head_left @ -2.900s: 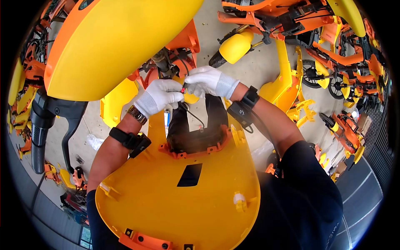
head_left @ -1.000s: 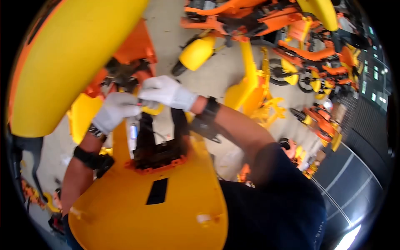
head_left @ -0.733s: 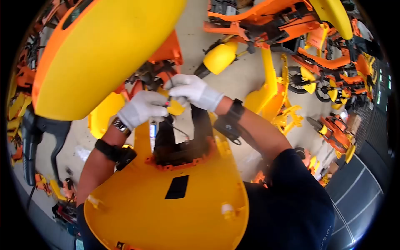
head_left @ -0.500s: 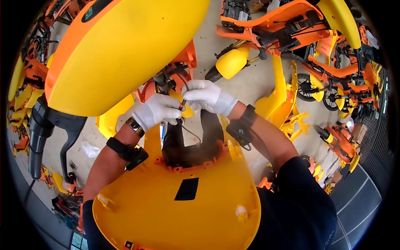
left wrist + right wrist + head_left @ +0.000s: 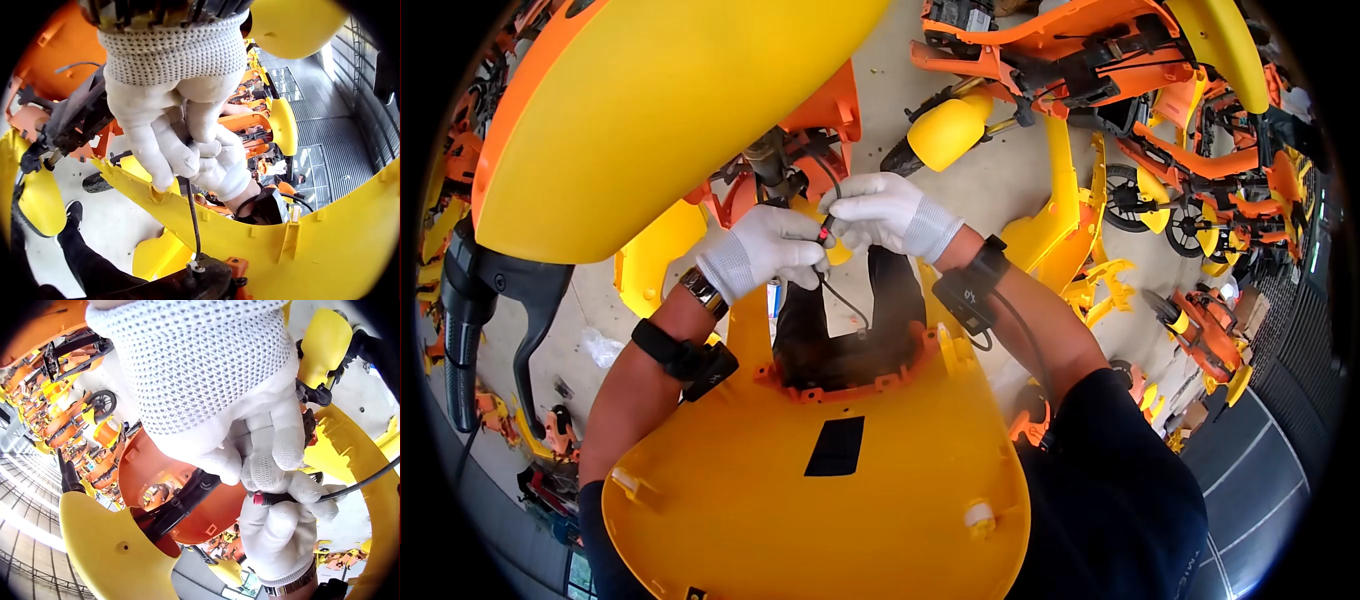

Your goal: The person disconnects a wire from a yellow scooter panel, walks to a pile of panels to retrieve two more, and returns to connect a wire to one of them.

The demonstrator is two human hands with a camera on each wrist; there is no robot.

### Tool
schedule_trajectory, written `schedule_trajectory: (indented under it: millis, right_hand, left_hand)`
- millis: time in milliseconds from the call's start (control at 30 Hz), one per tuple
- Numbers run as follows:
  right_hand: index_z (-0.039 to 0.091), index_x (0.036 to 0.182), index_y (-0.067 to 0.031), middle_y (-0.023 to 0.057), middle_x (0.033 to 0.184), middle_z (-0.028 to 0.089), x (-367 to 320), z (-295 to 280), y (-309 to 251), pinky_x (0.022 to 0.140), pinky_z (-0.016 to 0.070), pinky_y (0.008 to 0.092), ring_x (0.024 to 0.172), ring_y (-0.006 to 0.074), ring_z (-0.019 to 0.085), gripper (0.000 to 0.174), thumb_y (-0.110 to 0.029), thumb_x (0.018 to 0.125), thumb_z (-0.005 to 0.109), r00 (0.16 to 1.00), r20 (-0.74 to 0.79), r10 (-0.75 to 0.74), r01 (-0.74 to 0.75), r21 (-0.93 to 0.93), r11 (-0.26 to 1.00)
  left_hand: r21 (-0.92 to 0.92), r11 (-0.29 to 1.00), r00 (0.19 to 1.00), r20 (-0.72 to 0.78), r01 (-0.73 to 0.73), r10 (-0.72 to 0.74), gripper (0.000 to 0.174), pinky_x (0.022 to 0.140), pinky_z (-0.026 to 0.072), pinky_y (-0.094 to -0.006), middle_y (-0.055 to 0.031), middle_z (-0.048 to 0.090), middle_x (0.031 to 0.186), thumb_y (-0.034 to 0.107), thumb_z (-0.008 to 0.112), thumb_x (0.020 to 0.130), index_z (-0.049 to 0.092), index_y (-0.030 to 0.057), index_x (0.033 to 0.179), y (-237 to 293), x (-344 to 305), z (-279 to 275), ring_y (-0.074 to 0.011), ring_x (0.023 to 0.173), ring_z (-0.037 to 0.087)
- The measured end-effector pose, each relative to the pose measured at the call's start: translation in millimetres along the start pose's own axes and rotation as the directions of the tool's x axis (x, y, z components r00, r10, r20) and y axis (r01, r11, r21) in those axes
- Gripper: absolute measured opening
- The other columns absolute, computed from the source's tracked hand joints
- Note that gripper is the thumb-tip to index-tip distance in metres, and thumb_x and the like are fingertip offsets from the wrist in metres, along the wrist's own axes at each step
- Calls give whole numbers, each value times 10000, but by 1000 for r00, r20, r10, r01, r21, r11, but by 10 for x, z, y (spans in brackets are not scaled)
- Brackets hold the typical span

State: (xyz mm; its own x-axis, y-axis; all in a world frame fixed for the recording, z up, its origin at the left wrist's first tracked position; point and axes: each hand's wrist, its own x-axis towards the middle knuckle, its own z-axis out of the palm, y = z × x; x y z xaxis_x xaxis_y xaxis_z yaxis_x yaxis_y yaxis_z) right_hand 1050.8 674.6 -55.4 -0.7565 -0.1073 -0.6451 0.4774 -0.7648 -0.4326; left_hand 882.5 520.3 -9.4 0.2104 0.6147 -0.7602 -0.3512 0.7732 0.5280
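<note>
Both hands wear white gloves and meet at a thin black cable (image 5: 847, 302) with a small red-ended connector (image 5: 824, 234). My left hand (image 5: 765, 250) pinches the connector's lower part between thumb and fingers; in the right wrist view the red end (image 5: 258, 499) pokes out of that grip. Just above, my right hand (image 5: 890, 215) pinches the upper length of cable, its fingertips close against the left ones. From the hands the cable (image 5: 193, 219) runs down to a dark part within the yellow panel (image 5: 820, 520). The joint between the connector halves is hidden by the fingers.
A large yellow-and-orange cover (image 5: 670, 120) fills the upper left, above a handlebar grip with a brake lever (image 5: 525, 350). Yellow body panels (image 5: 1050, 235) and partly dismantled orange bikes (image 5: 1090, 65) lie to the right. Clear plastic (image 5: 600, 347) is on the floor.
The head view has shifted back and forth, moving the whole scene in frame. Both hands keep their pinch on the cable and connector, with slight shifts of the fingers.
</note>
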Motion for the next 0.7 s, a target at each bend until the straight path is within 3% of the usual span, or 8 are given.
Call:
schedule_trajectory:
  millis: [533,700]
  right_hand:
    - [569,1074,-6,101,847,657,43,-61,111,659,534,281,757,184,666,202,-166,951,578,994,105,-35,23,111,994]
    - [558,1089,-15,117,854,671,22,-28,68,646,534,270,730,174,665,213,-180,955,578,996,86,-8,4,46,999]
  left_hand:
    - [-5,1000,1000,20,9,-9,244,755,582,-319,-130,677,896,128,620,886,635,-68,1028,-28,-1,-20,-225,768,700]
    - [-11,1000,1000,3,3,-3,230,766,583,-314,-124,678,893,115,608,885,636,-65,1026,-46,2,-15,-213,774,694]
